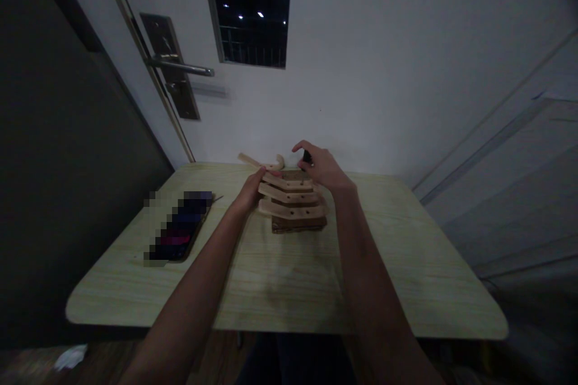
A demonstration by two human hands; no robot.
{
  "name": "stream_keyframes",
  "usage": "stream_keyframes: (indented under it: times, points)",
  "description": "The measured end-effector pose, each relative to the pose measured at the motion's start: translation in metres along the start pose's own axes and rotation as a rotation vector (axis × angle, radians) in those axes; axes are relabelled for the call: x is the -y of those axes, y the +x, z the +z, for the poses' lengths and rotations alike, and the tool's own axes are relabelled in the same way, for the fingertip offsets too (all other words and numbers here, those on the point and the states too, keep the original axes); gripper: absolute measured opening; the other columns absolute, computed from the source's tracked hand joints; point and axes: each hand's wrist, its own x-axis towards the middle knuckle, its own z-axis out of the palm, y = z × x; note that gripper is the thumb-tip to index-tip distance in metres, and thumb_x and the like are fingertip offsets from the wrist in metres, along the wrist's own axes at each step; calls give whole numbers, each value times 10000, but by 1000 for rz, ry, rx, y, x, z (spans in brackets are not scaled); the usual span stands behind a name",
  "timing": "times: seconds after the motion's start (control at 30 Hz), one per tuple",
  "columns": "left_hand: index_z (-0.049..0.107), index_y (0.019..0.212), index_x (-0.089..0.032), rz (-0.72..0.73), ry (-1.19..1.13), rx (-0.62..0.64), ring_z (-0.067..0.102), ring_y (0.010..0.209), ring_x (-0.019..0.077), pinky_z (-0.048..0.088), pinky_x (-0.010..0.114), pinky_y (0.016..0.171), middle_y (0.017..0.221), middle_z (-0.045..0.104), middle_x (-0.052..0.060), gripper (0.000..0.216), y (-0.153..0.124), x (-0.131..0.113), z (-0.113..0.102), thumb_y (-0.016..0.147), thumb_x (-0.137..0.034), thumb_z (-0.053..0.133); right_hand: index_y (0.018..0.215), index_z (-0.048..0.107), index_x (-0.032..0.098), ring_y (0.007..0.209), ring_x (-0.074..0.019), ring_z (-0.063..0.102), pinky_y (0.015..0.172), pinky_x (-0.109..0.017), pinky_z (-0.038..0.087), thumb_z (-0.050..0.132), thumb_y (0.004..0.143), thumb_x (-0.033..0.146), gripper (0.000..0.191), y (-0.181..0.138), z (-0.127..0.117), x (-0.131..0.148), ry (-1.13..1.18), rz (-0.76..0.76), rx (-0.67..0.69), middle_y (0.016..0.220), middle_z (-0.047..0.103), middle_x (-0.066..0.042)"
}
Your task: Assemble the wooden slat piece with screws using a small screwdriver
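My right hand pinches a small black object near the far end of a flat brown slab. Bent, pale wooden strips with dark holes lie across it, my left hand by their left ends. Leftward, a dark-screened rectangular phone lies on the pale wood-grain table.

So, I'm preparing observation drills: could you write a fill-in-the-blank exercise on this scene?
The smartphone lies nearest the ____ hand.
The right hand holds a small object coloured ____.
Bent wooden slats lie across a block coloured ____.
The window is to the ____ of the lever handle.
Missing words: left; black; brown; right.
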Motion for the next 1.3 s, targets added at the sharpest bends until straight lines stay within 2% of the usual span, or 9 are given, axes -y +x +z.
stream_keyframes:
  times: [0.23,0.4,0.53,0.63,0.73,0.9,1.07,1.17,1.3]
  points:
    - [718,933,-116,18,-12,22,684,809,230,502,323,791,899,756,102,548,3,5,-4,796,-626,572,973,585,218,675,-151,527,671,-275,384,563,817,137,177,-1,0,0,-6,-14,-1,722,562,10]
    - [712,946,-120,8,-7,10,686,815,234,506,326,784,901,755,99,562,2,3,-2,793,-641,568,1001,559,208,673,-165,522,684,-293,391,524,865,203,141,0,5,0,-29,10,-53,722,569,-5]
    - [710,960,-116,24,30,9,692,856,254,508,343,811,920,756,113,578,1,2,-2,800,-647,549,1003,527,202,774,-177,541,752,-306,415,379,909,199,175,0,3,0,15,-73,-52,838,603,-47]
    - [712,968,-120,23,45,17,695,859,256,511,347,808,924,757,112,587,2,3,-4,798,-657,546,1061,496,195,817,-174,550,769,-303,431,341,896,175,228,0,0,-1,82,-91,-22,925,605,-67]
    - [713,970,-124,13,48,10,696,842,253,513,348,802,900,757,102,585,2,4,-5,797,-658,549,1111,471,198,793,-164,560,736,-290,441,397,855,142,272,0,-1,-3,119,-69,-64,916,607,-56]
    - [715,940,-118,0,32,-8,693,839,259,513,353,806,868,754,105,572,1,0,-1,781,-647,565,968,549,206,689,-139,567,679,-274,449,587,824,199,149,1,-5,-7,170,-32,-149,856,617,-23]
    - [705,940,-114,-15,20,-8,692,856,261,512,355,812,917,754,116,573,0,-3,2,781,-646,565,905,630,207,675,-143,530,698,-283,426,669,839,299,121,3,-5,-9,42,-47,-179,718,572,7]
    - [708,951,-114,-4,40,-6,691,865,263,511,351,811,927,754,115,574,0,-1,-1,792,-645,557,892,659,199,759,-166,550,756,-303,439,592,903,347,163,5,-1,-10,-11,-71,-171,809,622,-39]
    - [712,983,-123,1,45,9,693,846,257,512,352,800,924,755,110,579,1,4,-5,819,-648,531,1066,659,168,903,-199,602,848,-340,468,482,932,264,243,4,2,-12,27,-83,-185,1032,681,-115]
